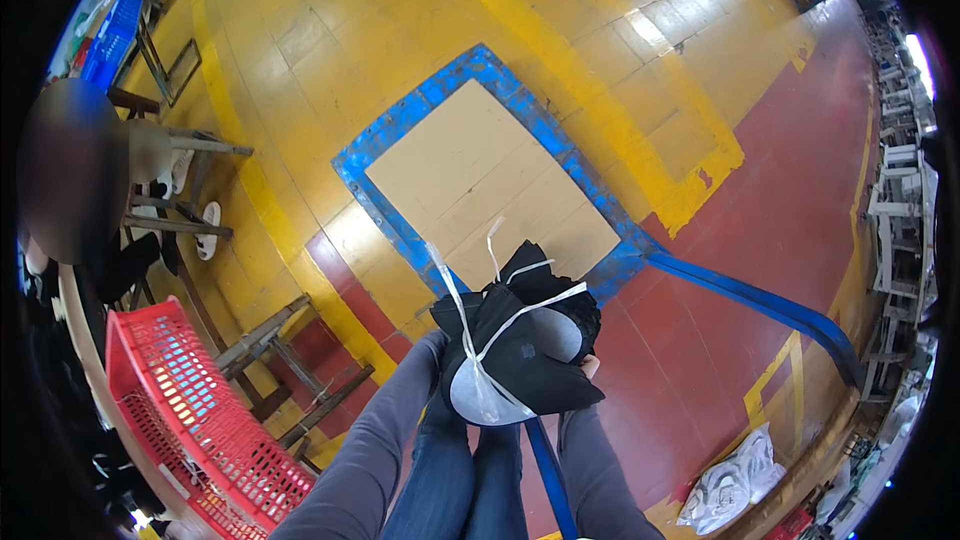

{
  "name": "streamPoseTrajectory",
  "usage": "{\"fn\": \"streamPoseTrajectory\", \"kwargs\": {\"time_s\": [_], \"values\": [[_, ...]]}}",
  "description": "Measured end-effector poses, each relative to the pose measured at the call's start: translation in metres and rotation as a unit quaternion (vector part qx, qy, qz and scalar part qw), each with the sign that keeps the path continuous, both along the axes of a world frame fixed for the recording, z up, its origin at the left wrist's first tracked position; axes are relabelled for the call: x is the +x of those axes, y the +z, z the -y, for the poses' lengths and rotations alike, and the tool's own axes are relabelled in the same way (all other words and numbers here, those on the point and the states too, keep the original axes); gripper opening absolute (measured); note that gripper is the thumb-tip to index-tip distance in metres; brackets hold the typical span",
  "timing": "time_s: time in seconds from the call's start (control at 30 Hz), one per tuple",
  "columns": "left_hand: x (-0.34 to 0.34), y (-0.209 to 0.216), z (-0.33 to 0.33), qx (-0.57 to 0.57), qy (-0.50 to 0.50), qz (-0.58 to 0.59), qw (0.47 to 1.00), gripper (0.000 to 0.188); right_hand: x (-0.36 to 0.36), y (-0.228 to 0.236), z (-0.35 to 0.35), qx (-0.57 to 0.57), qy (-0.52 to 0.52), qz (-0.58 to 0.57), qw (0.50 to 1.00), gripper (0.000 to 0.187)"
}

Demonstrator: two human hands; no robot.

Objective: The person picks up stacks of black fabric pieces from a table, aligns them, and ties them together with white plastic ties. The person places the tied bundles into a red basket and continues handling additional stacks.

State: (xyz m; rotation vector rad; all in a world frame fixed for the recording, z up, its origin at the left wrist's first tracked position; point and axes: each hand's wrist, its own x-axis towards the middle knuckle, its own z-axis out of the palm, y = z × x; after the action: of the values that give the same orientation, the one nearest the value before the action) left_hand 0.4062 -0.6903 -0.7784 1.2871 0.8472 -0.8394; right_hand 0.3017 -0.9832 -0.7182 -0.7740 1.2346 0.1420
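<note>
A bundle of black fabric pieces [520, 340] with pale grey rounded parts hangs in front of my legs, carried between my two arms. White plastic string [478, 355] ties it, with loose ends sticking up. At its right edge, my right hand [590, 367] shows a little, its fingers closed on the bundle's side. My left sleeve ends against the left side of the bundle; the black pieces hide the left hand, which supports that side. Just beyond the bundle lies a tan board [490, 180] on a low blue-framed platform [400, 118] on the floor.
A red plastic basket [200, 410] stands at the left, near a wooden stool frame [285, 365]. A blurred person [75, 170] sits farther left. A blue bar [750, 295] runs right from the platform. A white plastic bag [735, 485] lies at the lower right.
</note>
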Motion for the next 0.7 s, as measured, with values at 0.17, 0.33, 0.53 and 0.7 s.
{"fn": "streamPoseTrajectory", "kwargs": {"time_s": [0.17, 0.33, 0.53, 0.7], "values": [[-0.018, -0.065, 0.014, -0.003, -0.007, -0.019, 1.0, 0.042, -0.02, -0.054, 0.004, 0.009, -0.009, -0.048, 0.999, 0.044], [0.02, -0.09, 0.053, 0.092, -0.128, 0.041, 0.987, 0.042, -0.009, -0.056, 0.012, -0.003, -0.004, -0.082, 0.997, 0.044], [-0.022, -0.025, 0.029, 0.244, -0.084, 0.082, 0.963, 0.044, -0.02, 0.034, 0.013, -0.137, 0.018, -0.213, 0.967, 0.043], [-0.128, 0.173, 0.03, 0.162, -0.354, 0.173, 0.905, 0.033, -0.064, 0.124, 0.028, -0.284, 0.011, -0.1, 0.953, 0.048]]}}
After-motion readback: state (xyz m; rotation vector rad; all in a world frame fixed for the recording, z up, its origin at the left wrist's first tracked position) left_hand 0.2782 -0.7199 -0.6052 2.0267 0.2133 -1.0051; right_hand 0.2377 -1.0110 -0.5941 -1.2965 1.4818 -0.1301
